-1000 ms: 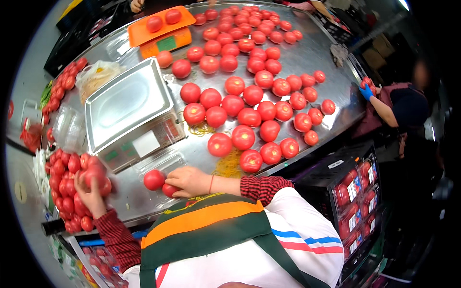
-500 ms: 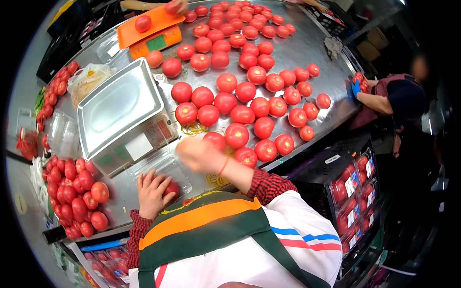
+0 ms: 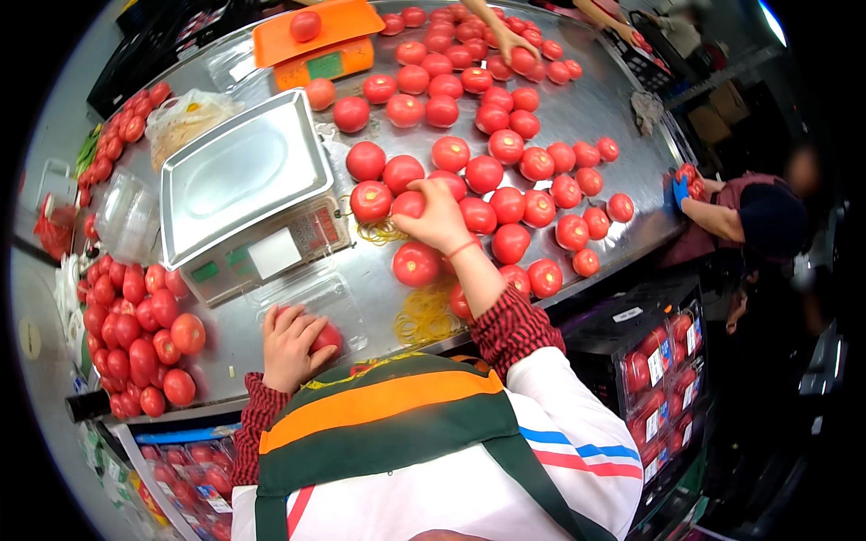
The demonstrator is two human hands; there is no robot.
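Observation:
In front of me, a clear plastic punnet [image 3: 338, 302] lies on the metal table, with a tomato [image 3: 327, 339] at its near end. My left hand [image 3: 293, 347] is curled over that tomato's left side, its thumb below and fingers above. My right hand [image 3: 437, 218] reaches forward into the spread of tomatoes, fingers closed round a red tomato [image 3: 409, 205]. Another tomato [image 3: 416, 263] sits just below my right wrist. Yellow rubber bands [image 3: 424, 316] lie in a loose heap between my arms.
A scale with a metal tray [image 3: 244, 171] stands beyond my left hand; an orange scale [image 3: 320, 41] holds one tomato behind it. Tomatoes are heaped [image 3: 135, 334] at left. A co-worker's hand [image 3: 512, 41] touches the far tomatoes. Crates of packed tomatoes [image 3: 631, 334] stand at right.
My right hand has moved forward from above the punnet to a tomato and closed on it. My left hand stays by the punnet. A co-worker's hand has left the orange scale; one now reaches among the far tomatoes.

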